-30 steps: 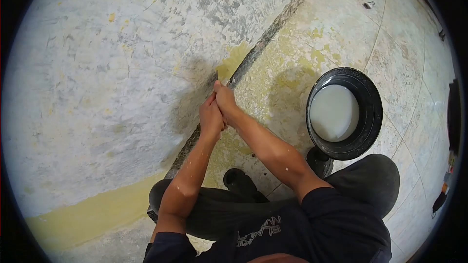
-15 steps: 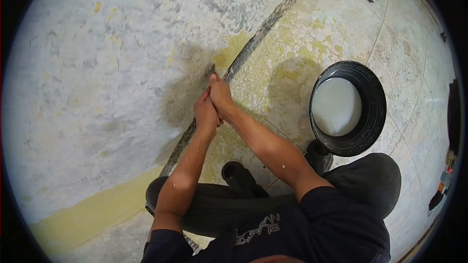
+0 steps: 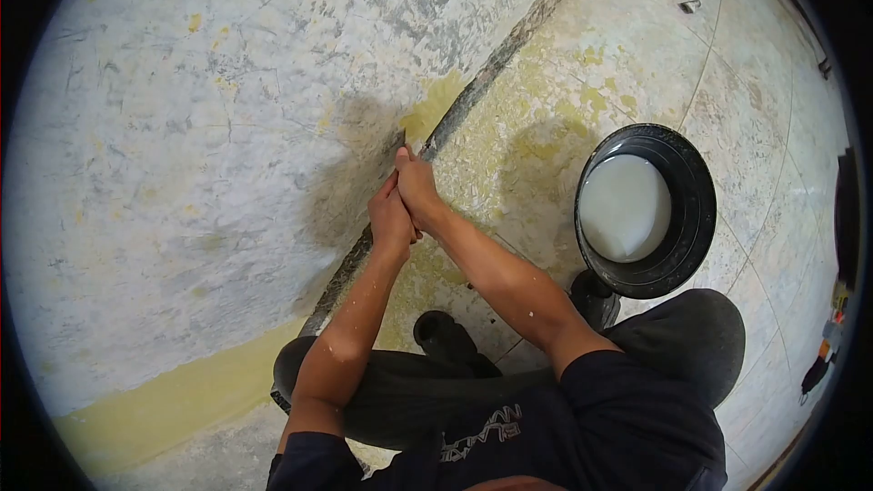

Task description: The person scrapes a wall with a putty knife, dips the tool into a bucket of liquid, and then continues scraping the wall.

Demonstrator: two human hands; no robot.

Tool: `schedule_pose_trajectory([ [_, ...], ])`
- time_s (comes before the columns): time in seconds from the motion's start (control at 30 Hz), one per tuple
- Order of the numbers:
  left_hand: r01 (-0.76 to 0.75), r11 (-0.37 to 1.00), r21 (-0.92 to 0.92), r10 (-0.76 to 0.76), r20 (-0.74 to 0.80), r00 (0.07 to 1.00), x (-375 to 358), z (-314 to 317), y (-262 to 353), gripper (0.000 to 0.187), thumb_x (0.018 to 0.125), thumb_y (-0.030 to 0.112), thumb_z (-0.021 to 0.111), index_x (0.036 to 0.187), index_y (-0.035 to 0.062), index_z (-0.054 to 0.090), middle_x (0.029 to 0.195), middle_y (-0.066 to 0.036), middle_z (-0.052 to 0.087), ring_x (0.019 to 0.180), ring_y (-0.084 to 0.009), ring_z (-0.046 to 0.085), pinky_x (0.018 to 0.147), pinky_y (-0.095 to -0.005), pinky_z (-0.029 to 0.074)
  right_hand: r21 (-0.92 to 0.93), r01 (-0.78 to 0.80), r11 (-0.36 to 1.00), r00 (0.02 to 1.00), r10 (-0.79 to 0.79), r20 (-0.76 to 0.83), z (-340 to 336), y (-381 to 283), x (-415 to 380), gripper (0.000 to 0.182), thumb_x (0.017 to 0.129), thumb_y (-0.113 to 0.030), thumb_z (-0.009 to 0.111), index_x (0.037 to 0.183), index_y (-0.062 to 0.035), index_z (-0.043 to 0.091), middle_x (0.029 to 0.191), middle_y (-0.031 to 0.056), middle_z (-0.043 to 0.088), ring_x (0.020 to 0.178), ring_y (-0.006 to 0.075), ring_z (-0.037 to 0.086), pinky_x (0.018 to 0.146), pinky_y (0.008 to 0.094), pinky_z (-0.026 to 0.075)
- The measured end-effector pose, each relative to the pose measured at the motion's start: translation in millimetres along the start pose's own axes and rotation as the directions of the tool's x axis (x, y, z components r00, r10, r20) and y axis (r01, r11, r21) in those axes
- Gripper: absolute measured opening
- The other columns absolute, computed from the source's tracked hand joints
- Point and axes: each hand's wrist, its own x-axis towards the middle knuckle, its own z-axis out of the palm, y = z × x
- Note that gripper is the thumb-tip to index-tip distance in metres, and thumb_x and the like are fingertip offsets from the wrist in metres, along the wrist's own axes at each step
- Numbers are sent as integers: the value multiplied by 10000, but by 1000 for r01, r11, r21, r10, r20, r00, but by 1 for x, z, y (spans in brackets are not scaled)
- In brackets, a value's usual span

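Both of my hands are closed together on a scraper, whose handle is mostly hidden in my grip. Only its small dark blade shows, against the wall low down beside a patch of yellow paint. My right hand is farther forward, its thumb along the tool toward the blade. Just behind and below it, my left hand wraps the tool and presses against the right hand.
A black bucket with whitish liquid stands on the floor to my right, close to my knee. Yellow flakes litter the floor along the wall's base. A yellow strip crosses the wall at lower left. Tools lie at far right.
The whole view has shifted slightly. My hands and the scraper stay by the yellow patch with hardly any movement along the wall; the grip is the same.
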Motion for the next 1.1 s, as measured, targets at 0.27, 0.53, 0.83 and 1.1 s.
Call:
schedule_pose_trajectory([
  [0.27, -49, 999, 0, 49, 9, 999, 5, 3, -6, 377, 971, 227, 416, 1260, 62, 591, 576, -8, 510, 370, -99, 385, 353, -286, 292, -53, -69, 996, 997, 70, 21, -7, -9, -2, 423, 985, -265, 403, 1248, 44, 521, 1012, 210, 625, 864, 285, 554, 780, 365, 440],
  [0.53, -52, 997, 57, 50, 37, 998, 19, 16, -2, 349, 966, 210, 410, 1199, 62, 622, 592, -13, 525, 369, -95, 390, 340, -287, 288, 168, -133, 977, 990, 139, -23, -13, 2, 21, 376, 971, -275, 438, 1091, 45, 595, 913, 142, 614, 818, 211, 529, 744, 360, 440],
  [0.83, -67, 996, 65, 66, 21, 998, 5, 17, 16, 340, 974, 229, 401, 1134, 61, 649, 572, -15, 509, 361, -98, 394, 325, -293, 279, 222, -146, 964, 989, 140, 46, -9, -13, 15, 346, 954, -275, 457, 957, 35, 610, 861, 132, 603, 777, 199, 522, 691, 360, 434],
  [1.1, -96, 992, 86, 93, 45, 995, -8, 12, 31, 338, 966, 237, 417, 1147, 44, 626, 587, -12, 513, 361, -104, 399, 328, -282, 280, 181, -129, 975, 992, 127, 24, 1, -28, 4, 353, 960, -288, 450, 896, 31, 589, 875, 164, 625, 784, 225, 555, 697, 373, 445],
])
